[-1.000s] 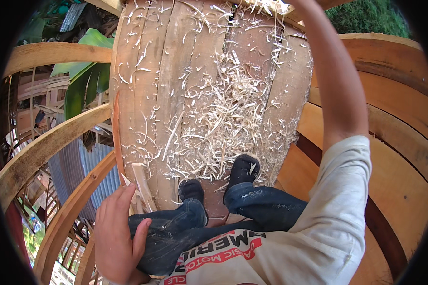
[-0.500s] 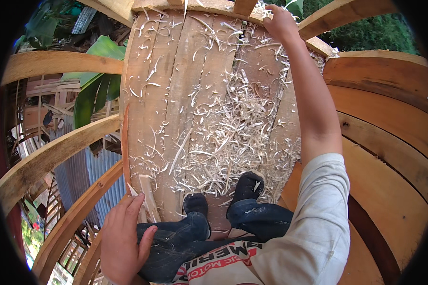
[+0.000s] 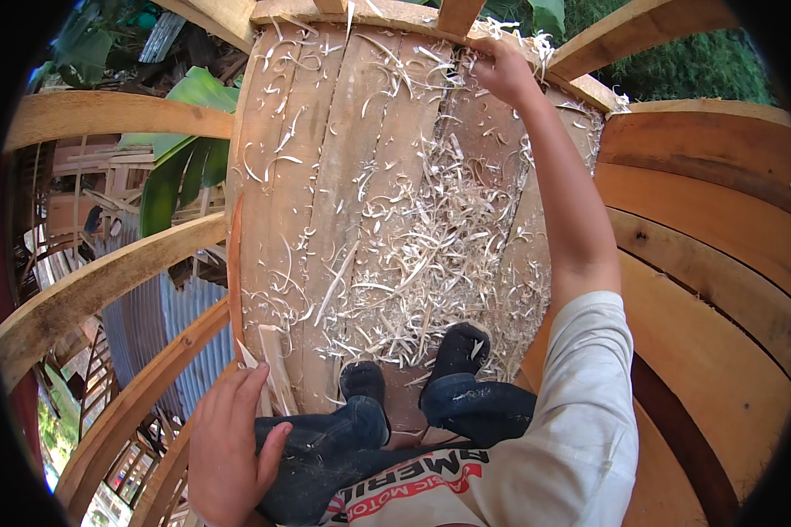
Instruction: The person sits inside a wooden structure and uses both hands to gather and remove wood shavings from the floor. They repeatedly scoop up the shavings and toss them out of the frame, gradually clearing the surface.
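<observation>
Two hands are busy: the right hand [image 3: 499, 70] reaches far up and closes on wood shavings [image 3: 422, 263] at the top edge of the curved plank floor [image 3: 299, 220], while the left hand [image 3: 228, 439] rests open on a thin wood strip [image 3: 272, 373] by the knee. It looks like clearing shavings; the big pile near the feet [image 3: 461, 347] sits in the way. Curved ribs [image 3: 105, 281] stand on both sides.

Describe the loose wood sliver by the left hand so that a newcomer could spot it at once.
Start at the planked wooden floor strewn with pale shavings, and follow its left edge down toward the person's knees. There, just above the left hand, lies a wood sliver. Unlike the thin curled shavings around it, it is a flat, straight, much wider strip.
</observation>
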A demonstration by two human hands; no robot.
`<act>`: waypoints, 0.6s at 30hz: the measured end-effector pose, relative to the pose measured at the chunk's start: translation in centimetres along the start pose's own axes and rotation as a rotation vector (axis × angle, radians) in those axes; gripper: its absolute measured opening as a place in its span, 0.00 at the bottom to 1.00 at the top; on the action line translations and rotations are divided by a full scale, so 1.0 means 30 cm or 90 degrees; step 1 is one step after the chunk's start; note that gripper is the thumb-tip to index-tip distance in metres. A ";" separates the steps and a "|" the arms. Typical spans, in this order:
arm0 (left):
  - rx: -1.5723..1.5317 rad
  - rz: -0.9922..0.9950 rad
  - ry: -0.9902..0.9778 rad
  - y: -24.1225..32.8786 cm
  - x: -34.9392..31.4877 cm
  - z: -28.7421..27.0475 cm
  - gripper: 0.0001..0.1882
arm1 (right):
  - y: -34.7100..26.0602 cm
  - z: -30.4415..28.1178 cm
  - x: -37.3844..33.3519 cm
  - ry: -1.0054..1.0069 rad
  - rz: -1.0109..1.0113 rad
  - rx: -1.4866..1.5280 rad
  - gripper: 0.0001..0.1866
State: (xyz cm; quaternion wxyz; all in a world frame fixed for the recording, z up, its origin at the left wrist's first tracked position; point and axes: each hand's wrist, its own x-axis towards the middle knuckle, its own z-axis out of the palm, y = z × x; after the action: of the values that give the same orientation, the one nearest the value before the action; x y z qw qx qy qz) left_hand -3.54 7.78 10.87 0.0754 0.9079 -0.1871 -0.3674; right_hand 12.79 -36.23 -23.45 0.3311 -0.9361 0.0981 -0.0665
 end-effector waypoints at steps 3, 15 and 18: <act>-0.007 0.000 0.006 0.000 -0.016 0.001 0.31 | 0.018 -0.036 0.102 0.070 0.216 -0.177 0.28; -0.018 0.019 -0.010 -0.024 0.035 0.001 0.31 | 0.133 -0.057 0.085 0.377 0.005 -0.392 0.16; 0.004 0.011 -0.004 0.003 0.036 -0.002 0.31 | -0.030 -0.053 0.065 -0.001 -0.073 -0.233 0.13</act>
State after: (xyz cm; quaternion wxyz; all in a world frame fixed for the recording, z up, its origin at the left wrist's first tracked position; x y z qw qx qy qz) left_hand -2.82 7.27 10.26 0.0753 0.9054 -0.1961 -0.3690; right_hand 14.51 -36.94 -21.53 0.1511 -0.9848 0.0550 -0.0656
